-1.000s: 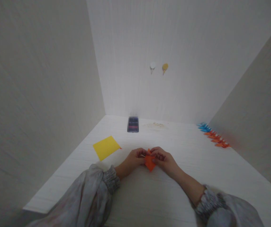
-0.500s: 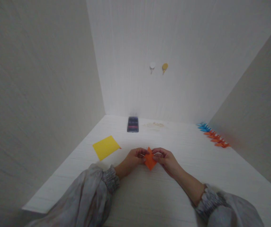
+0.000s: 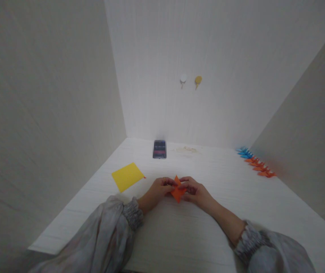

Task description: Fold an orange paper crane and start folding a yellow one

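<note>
Between my two hands is a small piece of folded orange origami paper [image 3: 177, 194], diamond-shaped, one point toward the back wall and one toward me. My left hand [image 3: 161, 189] pinches its left side between thumb and fingers. From the right, my right hand [image 3: 195, 191] has its fingers closed on the paper's right side, with fingertips lying over the front. The fingers cover both side corners of the paper. A sheet of yellow paper [image 3: 127, 177] lies flat on the table to the left of my left hand, with a tiny red bit at its right corner.
A row of folded orange cranes [image 3: 260, 167] and blue cranes [image 3: 244, 152] stands along the right wall. At the back lies a dark blurred rectangular object [image 3: 159, 149]. A white hook [image 3: 183, 79] and a yellow hook [image 3: 198, 80] are on the back wall. Walls close in three sides of the table [image 3: 208, 235].
The orange paper has shifted slightly left and tilted. My right hand has moved a little left, its fingertips now reaching further across the paper. My left hand has barely moved.
</note>
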A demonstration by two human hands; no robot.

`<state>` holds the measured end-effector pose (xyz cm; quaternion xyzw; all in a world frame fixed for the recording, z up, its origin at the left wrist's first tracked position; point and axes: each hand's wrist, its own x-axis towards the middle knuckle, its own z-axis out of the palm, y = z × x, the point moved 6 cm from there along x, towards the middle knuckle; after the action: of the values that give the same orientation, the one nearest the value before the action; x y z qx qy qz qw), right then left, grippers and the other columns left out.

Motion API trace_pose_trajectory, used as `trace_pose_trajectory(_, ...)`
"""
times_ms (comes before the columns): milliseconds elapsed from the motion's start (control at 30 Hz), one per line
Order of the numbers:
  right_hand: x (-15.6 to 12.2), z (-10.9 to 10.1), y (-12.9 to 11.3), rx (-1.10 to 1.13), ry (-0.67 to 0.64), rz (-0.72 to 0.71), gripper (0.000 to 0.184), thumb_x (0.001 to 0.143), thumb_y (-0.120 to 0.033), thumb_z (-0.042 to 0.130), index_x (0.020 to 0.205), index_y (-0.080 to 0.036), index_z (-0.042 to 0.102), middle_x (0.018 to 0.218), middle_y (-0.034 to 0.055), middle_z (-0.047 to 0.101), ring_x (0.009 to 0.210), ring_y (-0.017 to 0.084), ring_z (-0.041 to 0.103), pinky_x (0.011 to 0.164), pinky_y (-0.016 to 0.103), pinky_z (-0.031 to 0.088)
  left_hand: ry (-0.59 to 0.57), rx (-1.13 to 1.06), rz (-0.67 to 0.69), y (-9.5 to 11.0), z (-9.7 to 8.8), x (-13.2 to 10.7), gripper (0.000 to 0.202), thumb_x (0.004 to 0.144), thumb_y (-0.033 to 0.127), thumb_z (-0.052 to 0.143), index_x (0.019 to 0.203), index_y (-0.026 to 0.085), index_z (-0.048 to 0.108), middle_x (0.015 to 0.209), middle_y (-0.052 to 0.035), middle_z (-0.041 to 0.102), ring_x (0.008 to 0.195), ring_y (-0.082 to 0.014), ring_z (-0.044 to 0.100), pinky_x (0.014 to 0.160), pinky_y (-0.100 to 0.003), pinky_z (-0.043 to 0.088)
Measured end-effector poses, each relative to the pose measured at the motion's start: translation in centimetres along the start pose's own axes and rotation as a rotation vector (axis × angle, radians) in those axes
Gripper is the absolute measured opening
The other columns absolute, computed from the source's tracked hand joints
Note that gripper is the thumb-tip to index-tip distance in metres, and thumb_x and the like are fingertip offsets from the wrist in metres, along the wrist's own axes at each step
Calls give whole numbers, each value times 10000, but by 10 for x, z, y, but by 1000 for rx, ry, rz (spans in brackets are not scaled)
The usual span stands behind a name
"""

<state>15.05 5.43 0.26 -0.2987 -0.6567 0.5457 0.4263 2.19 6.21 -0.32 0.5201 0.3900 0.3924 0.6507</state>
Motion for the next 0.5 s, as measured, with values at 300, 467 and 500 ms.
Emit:
trace_pose_trajectory(300, -1, -3, 3, -35, 22, 44, 113, 633, -212, 677, 743, -231, 656, 1004, 17, 494, 893, 162, 541, 785, 307, 449, 11, 53, 43, 0, -3, 1, 181, 617, 148, 555, 784, 109, 615, 764, -34, 610, 669, -112, 534, 664, -250, 411)
trace_pose_trajectory(467, -1, -3, 0, -96, 44, 67, 64, 648, -238, 664, 710, -223, 666, 980, 22, 535, 870, 158, 551, 779, 298, 443, -8, 98, 58, -1, -3, 1, 179, 643, 184, 561, 796, 115, 620, 764, -30, 612, 662, -106, 528, 666, -242, 403)
trace_pose_trajectory(500, -1, -3, -1, -113, 54, 73, 58, 651, -243, 660, 703, -220, 668, 977, 23, 542, 866, 158, 551, 779, 297, 440, -10, 104, 59, -1, -3, 1, 182, 651, 207, 565, 798, 115, 620, 764, -32, 612, 661, -108, 529, 663, -242, 402)
